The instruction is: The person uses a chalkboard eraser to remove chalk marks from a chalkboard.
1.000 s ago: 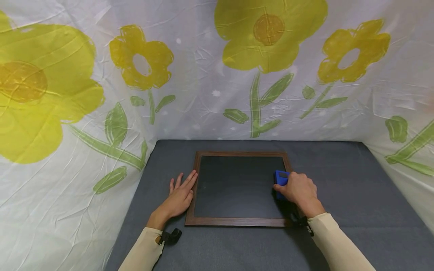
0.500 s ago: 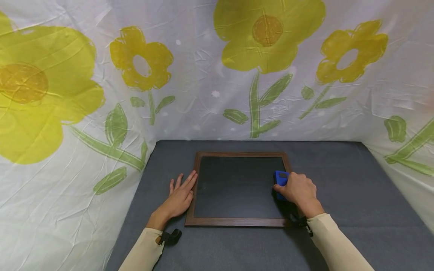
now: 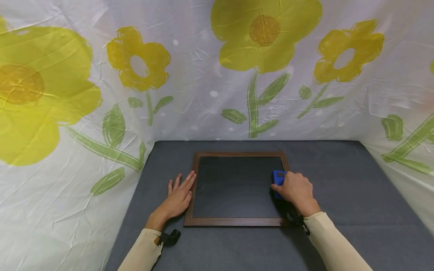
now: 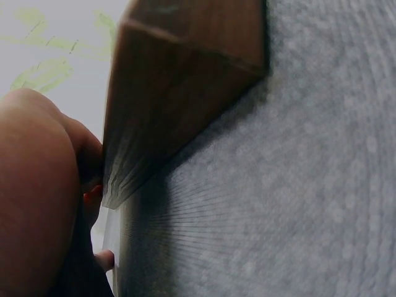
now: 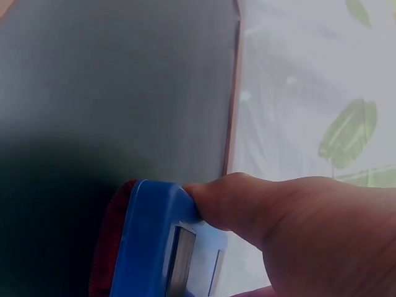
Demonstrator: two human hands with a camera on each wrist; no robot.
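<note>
A blackboard (image 3: 237,188) in a brown wooden frame (image 3: 234,222) lies flat on the dark grey tabletop. My left hand (image 3: 175,201) rests at its left side, fingers stretched out, fingertips on the frame's edge. In the left wrist view the frame's corner (image 4: 185,80) looms close by the hand (image 4: 43,185). My right hand (image 3: 298,190) grips a blue board eraser (image 3: 279,178) over the board's right part. The right wrist view shows the thumb (image 5: 229,201) pressed on the blue eraser (image 5: 145,241), whose dark red felt side (image 5: 111,241) faces the board. The other right fingers are mostly hidden.
Dark grey cloth (image 3: 217,248) covers the table around the board. A white curtain (image 3: 196,105) printed with yellow flowers and green leaves hangs behind and along both sides. Each wrist wears a black strap (image 3: 171,237) below a cream sleeve (image 3: 140,250).
The whole head view has shifted slightly, with the scene a little further left. Both hands, the eraser and the board keep their places relative to each other.
</note>
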